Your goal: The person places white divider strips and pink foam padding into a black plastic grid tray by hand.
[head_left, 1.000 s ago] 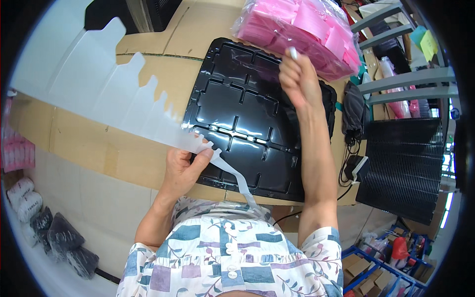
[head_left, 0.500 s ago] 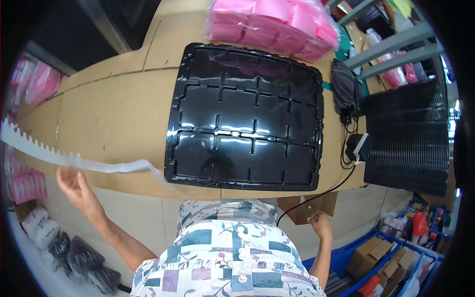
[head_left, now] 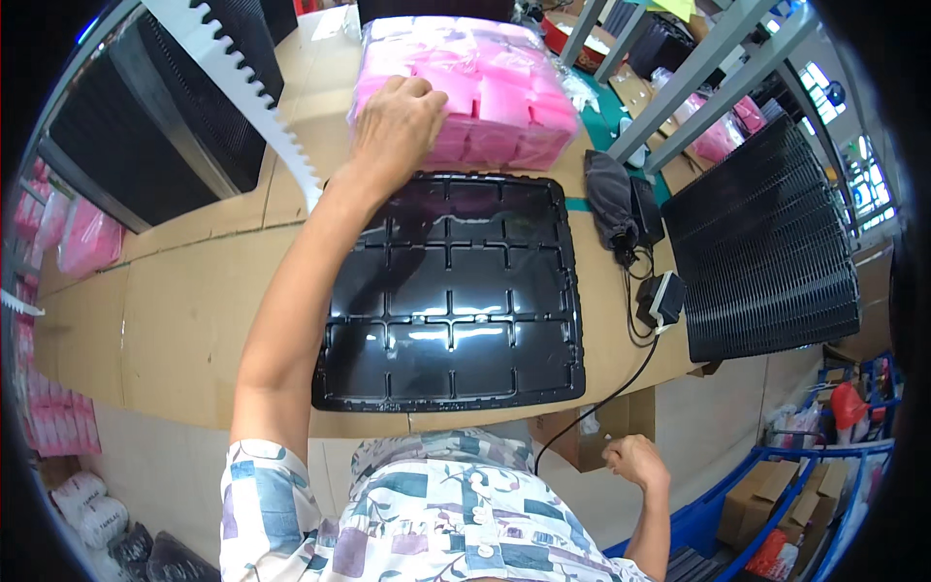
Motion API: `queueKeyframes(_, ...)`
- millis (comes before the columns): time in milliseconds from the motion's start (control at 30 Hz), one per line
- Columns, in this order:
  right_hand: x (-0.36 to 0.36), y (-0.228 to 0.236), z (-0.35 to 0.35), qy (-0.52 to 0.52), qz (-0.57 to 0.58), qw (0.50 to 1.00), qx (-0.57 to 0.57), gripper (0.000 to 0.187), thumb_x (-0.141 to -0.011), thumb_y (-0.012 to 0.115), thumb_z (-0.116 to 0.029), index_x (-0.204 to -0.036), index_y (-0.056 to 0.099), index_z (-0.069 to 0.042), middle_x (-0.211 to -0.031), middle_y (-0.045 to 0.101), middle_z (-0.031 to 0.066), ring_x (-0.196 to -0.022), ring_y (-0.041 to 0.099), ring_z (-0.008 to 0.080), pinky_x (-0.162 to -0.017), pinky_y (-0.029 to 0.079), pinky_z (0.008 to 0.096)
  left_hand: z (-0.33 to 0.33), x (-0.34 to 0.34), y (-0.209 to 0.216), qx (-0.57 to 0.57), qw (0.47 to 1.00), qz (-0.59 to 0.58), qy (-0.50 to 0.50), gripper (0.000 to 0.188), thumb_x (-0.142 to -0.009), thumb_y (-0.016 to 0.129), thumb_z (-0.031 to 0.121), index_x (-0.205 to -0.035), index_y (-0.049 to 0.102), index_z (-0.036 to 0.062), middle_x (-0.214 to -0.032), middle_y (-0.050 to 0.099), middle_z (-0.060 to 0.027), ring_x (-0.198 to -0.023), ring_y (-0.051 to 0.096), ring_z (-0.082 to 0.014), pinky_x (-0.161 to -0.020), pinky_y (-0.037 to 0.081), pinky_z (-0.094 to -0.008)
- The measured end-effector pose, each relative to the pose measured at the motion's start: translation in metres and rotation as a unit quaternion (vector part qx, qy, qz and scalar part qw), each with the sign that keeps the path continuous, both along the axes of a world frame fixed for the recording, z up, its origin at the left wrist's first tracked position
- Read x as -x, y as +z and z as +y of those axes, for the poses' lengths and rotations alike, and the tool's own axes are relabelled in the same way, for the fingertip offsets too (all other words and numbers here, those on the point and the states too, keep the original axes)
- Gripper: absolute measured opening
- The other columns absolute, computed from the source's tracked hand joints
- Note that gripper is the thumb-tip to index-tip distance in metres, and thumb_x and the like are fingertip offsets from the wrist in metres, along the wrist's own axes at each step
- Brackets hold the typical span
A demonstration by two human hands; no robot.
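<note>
My left hand reaches across to the far side and lies against the near face of a clear plastic bag of pink packs. Its fingers are curled on the bag, the tips hidden. Below that arm lies a shiny black plastic tray with raised cross-shaped ridges, partly covered by my forearm. My right hand is held low on the right, beyond the table's front edge. Its fingers are pinched together, with a tiny pale bit at their tips that I cannot make out. A white toothed strip runs slantwise down to my left forearm.
Tall black ridged stacks stand at the far left, another black ridged stack at the right. A black adapter with a cable and a dark pouch lie beside the tray. Grey metal bars rise behind. An open carton sits below.
My left hand has swung from the left side up and over to the bag of pink packs. The white toothed strip has shifted upward and right. My right hand stays low, still pinched.
</note>
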State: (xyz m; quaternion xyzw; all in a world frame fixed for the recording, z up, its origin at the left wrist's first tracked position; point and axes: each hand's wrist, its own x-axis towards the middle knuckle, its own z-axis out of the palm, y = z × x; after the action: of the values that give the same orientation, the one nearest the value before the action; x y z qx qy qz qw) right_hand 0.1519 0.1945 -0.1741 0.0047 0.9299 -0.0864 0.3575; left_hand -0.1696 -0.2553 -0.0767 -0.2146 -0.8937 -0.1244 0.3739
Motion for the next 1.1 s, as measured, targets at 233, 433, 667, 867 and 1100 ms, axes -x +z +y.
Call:
queueKeyframes(233,0.115,0.104,-0.115,0.228,0.300,0.893,0.247,0.010,-0.089,0.068,-0.015,-0.088,0.070,-0.005,-0.078,0.069,0.0131,-0.069,0.068,0.0303,-0.060,0.053,0.0385,-0.003,0.052,-0.023,0.011,0.998,0.061,-0.005,0.013,-0.085,0.068,0.016,-0.088,0.072,0.0046,-0.090,0.068,-0.0125,-0.091,0.063,-0.0319,-0.082,0.052,-0.0422)
queueKeyframes(433,0.290,0.121,-0.191,0.168,0.553,0.758,0.304,0.024,-0.088,0.071,-0.022,-0.097,0.067,-0.001,-0.087,0.069,0.0161,-0.079,0.068,0.0331,-0.070,0.053,0.0422,-0.005,0.058,-0.001,-0.032,0.999,-0.032,0.000,0.019,-0.086,0.071,0.018,-0.097,0.075,0.0036,-0.099,0.072,-0.0120,-0.094,0.067,-0.0300,-0.085,0.052,-0.0395)
queueKeyframes(667,0.390,0.119,-0.257,0.242,0.763,0.566,0.198,0.039,-0.077,0.079,-0.030,-0.103,0.064,-0.005,-0.090,0.065,0.0113,-0.089,0.063,0.0289,-0.082,0.049,0.0424,-0.008,0.069,0.039,-0.151,0.959,-0.229,-0.064,0.010,-0.080,0.074,0.013,-0.087,0.075,0.0056,-0.077,0.072,-0.0111,-0.075,0.069,-0.0238,-0.074,0.054,-0.0372)
queueKeyframes(867,0.438,0.132,-0.262,0.263,0.699,0.624,0.230,0.014,-0.084,0.072,-0.024,-0.084,0.074,-0.010,-0.089,0.069,0.0073,-0.091,0.063,0.0284,-0.083,0.050,0.0422,-0.002,0.070,0.053,-0.178,0.947,-0.260,-0.065,0.010,-0.081,0.074,0.008,-0.090,0.071,0.0028,-0.079,0.067,-0.0038,-0.076,0.062,-0.0152,-0.070,0.050,-0.0327)
queueKeyframes(1100,0.470,0.171,-0.267,0.294,0.537,0.748,0.255,0.018,-0.089,0.067,-0.017,-0.096,0.072,-0.002,-0.083,0.070,0.0133,-0.076,0.067,0.0217,-0.071,0.052,0.0349,0.013,0.042,-0.014,-0.007,0.991,0.067,-0.114,0.038,-0.081,0.067,0.003,-0.120,0.062,0.0020,-0.119,0.062,-0.0160,-0.111,0.059,-0.0344,-0.094,0.049,-0.0430)
